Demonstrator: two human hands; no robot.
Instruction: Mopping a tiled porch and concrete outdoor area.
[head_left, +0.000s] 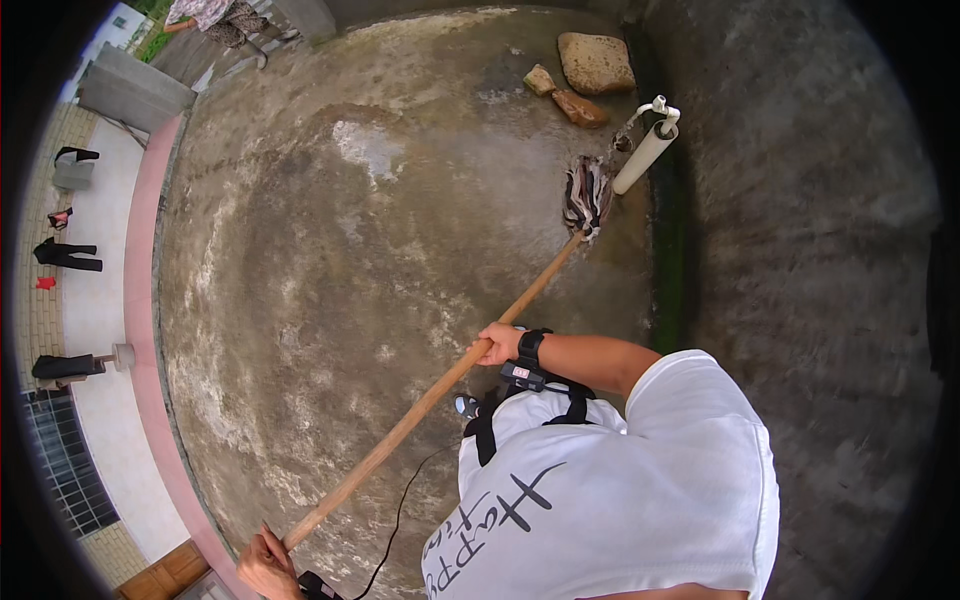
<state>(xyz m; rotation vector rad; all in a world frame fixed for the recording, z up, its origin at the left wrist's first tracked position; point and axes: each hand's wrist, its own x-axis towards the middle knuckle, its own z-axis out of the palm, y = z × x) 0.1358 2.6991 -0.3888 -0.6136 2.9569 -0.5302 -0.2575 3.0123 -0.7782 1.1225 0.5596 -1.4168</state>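
Note:
A long wooden-handled mop (420, 409) slants across the view in front of me. My right hand (499, 343), with a black band on the wrist, is closed around the middle of its handle. At the lower left, my left hand (268, 564) grips the handle's top end. The mop head (586, 196), of dark and pale cloth strips, rests on the wet concrete floor (450, 195). It lies beside a white plastic standpipe (646, 156) with a tap (660, 109). What looks like water falls from the spout near the strips.
Several stones (596, 64) lie beyond the standpipe. A dark wall (810, 225) with a mossy foot rises at the right. Clothes (71, 255) hang before a tiled wall at the left. Another person (225, 22) stands at the top left. A black cable (397, 517) runs beside me.

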